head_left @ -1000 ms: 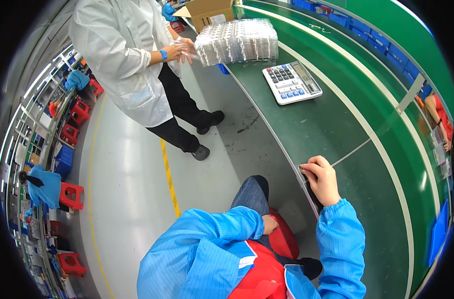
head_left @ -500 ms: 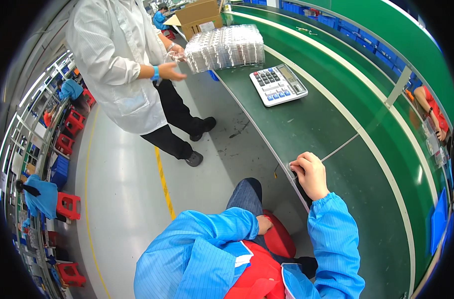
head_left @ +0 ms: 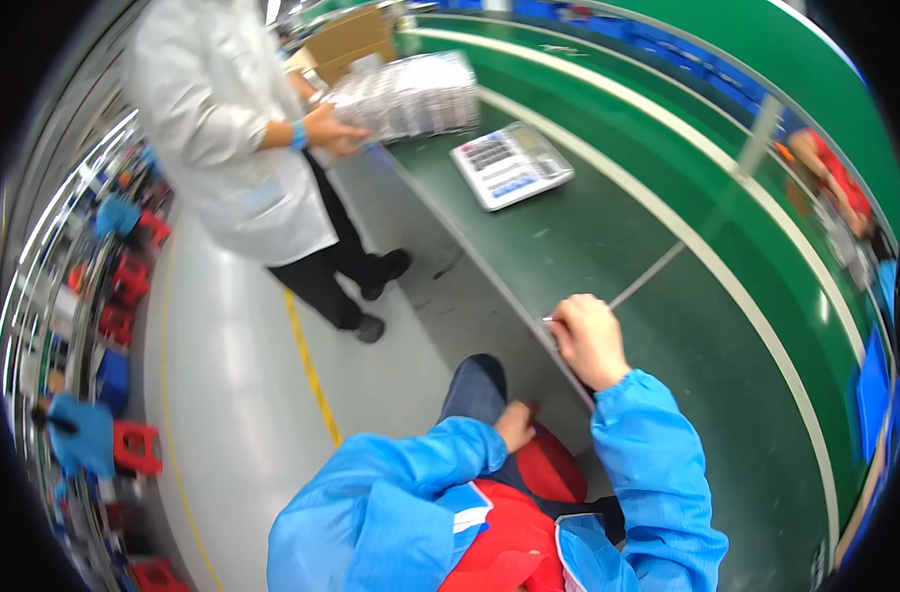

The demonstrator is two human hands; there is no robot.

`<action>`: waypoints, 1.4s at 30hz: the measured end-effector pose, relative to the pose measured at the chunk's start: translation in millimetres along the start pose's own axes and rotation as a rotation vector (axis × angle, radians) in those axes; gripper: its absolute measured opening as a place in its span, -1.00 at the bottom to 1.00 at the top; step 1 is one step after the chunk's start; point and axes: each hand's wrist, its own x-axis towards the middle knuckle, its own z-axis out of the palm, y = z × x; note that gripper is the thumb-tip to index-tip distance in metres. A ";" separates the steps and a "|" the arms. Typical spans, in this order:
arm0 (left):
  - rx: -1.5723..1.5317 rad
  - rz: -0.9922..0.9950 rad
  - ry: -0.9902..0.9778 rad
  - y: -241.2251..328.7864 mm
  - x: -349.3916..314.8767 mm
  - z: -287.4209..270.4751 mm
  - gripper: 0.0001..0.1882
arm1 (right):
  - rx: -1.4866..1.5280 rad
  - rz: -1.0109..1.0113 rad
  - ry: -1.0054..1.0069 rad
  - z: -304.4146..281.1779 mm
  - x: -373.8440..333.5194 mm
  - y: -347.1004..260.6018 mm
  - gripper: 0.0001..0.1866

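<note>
Blue-sleeved, our left hand [head_left: 516, 426] is at five o'clock near the red stool [head_left: 556, 472], its grip unclear. At four, our right hand [head_left: 588, 340] curls at the edge of the green table [head_left: 677, 414]; whether it pinches anything, we cannot tell. Beyond, a calculator [head_left: 514, 168] lies at one.

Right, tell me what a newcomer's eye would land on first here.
Probably the shiny stack of clear plastic towards the far end of the green table, beside a person in a white coat. Next might come the white calculator, lying nearer on the same table. Then the wearer's own right hand, at the table's left edge.
</note>
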 end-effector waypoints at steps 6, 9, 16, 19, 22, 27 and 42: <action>-0.417 -0.136 0.658 4.7 104.3 -74.9 -0.08 | 0.022 -0.051 -0.124 19.5 39.2 10.1 -0.86; -0.554 -0.150 0.317 -48.8 143.0 -94.5 -0.25 | 0.033 -0.068 -0.068 31.6 44.0 16.0 -0.88; -0.255 0.004 -0.020 -16.1 143.9 -66.2 -0.47 | 0.055 -0.040 -0.055 34.5 38.1 30.9 -0.89; -0.839 -0.464 -0.197 23.3 111.2 -81.4 -0.49 | 0.076 -0.051 -0.061 32.5 40.1 27.4 -0.90; -1.178 -0.434 -0.207 23.2 87.6 -72.1 -0.52 | 0.097 -0.031 -0.096 31.1 39.1 25.3 -0.92; -1.005 -0.459 0.243 10.5 79.0 -96.8 -0.48 | 0.173 -0.111 -0.066 49.0 55.6 6.6 -0.89; -0.638 -0.171 1.003 62.7 71.4 -201.4 -0.46 | 0.170 -0.100 -0.099 14.9 19.7 -27.5 -0.93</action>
